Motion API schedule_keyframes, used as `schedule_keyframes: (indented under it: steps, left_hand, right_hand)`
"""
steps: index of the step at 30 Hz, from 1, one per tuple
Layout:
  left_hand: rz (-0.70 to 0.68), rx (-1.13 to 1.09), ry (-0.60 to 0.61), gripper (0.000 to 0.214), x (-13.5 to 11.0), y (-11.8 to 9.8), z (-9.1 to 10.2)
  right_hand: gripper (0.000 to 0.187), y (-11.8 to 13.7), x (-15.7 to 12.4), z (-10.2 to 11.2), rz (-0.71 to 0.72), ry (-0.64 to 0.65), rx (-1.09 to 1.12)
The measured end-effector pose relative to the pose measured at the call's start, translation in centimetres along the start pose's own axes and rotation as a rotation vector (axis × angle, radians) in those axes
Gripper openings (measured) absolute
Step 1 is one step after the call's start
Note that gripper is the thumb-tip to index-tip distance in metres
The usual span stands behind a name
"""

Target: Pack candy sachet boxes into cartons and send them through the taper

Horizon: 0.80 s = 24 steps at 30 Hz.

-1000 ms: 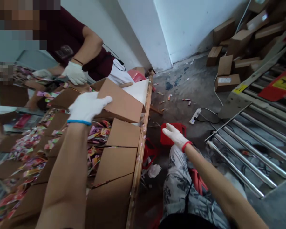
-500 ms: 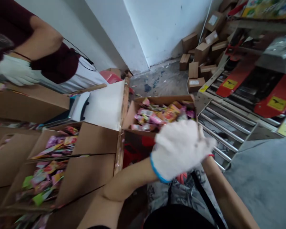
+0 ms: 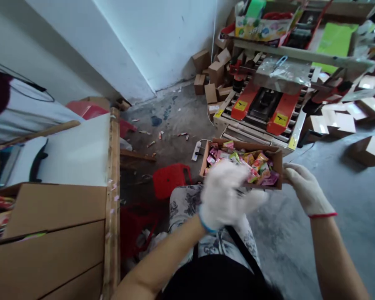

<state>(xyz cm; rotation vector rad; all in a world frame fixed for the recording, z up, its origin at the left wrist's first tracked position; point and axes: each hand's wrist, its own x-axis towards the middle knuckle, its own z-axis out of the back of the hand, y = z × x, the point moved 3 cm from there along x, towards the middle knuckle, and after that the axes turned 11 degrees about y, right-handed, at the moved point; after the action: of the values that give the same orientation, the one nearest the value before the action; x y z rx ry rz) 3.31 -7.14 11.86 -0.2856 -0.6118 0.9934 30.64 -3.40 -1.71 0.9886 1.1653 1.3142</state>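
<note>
A small open cardboard box (image 3: 243,144) is held up in front of me, filled with small candy packets (image 3: 258,164) in pink, yellow and orange. My right hand (image 3: 304,187), in a white glove with a red cuff, grips the box's right end, its thumb along the side. My left hand (image 3: 226,200), in a white glove with a blue cuff, is over the box's near left side and hides part of the packets. Motion smears its fingers, so whether it touches the box does not show.
At left, large cartons (image 3: 59,208) stand beside a wooden-edged table (image 3: 112,187). A red stool (image 3: 170,181) and a power strip (image 3: 196,151) are on the floor. Ahead is a roller conveyor with a taping machine (image 3: 265,108); small boxes (image 3: 217,73) lie piled behind.
My view has swung right, towards the conveyor. The box of candy packets is now away from the table, with my right hand at its right end. My hands have moved apart.
</note>
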Motion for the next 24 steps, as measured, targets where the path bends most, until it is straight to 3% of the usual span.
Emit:
schedule_keyframes:
  steps: [1,2,3,4,7,9,11,13,15,18,20,22,24]
  left_hand:
    - [0.084,0.048,-0.124,0.071,-1.1,2.5,2.3]
    - [0.138,0.068,-0.165,0.082,-1.9,4.8,3.9]
    - [0.154,0.045,-0.106,0.086,-2.3,6.8,4.7]
    - [0.136,0.017,0.044,0.087,-2.4,8.4,4.6]
    - [0.01,-0.054,0.514,0.065,-1.6,10.2,2.1]
    - [-0.016,-0.118,0.673,0.048,-0.5,10.3,0.5]
    - [0.074,-0.261,0.731,0.038,0.5,10.6,-0.7]
    - [0.252,-0.411,0.674,0.028,1.3,11.5,-1.6]
    - [0.413,-0.415,0.458,0.027,1.8,12.7,-2.2]
    - [0.446,-0.125,0.102,0.053,1.8,13.8,-3.0]
    - [0.394,0.033,0.012,0.072,1.6,14.0,-3.7]
    - [0.367,0.073,-0.012,0.081,1.2,14.2,-4.2]
    - [0.357,0.05,-0.016,0.086,0.8,14.5,-4.5]
  right_hand:
    - [0.046,0.3,-0.3,0.4,-0.013,0.031,0.088]
    - [0.051,0.9,-0.6,0.3,0.003,0.099,0.139]
    - [0.059,2.0,-0.7,-0.3,0.05,0.202,0.119]
    - [0.067,3.2,-0.7,-1.2,0.117,0.325,0.039]
    - [0.087,6.0,-0.2,-4.9,0.232,0.618,-0.32]
    - [0.082,6.5,0.8,-6.8,0.207,0.663,-0.496]
    - [0.066,6.2,2.2,-7.9,0.131,0.688,-0.537]
    - [0.042,5.6,3.7,-8.2,0.053,0.67,-0.507]
    - [0.025,5.3,4.7,-7.9,0.007,0.582,-0.534]
    - [0.033,6.2,4.7,-7.5,0.062,0.247,-0.817]
    - [0.046,7.7,4.1,-8.2,0.187,0.039,-0.978]
    - [0.046,9.0,4.0,-10.0,0.29,0.03,-1.039]
    - [0.034,9.5,5.2,-12.4,0.295,0.179,-1.073]
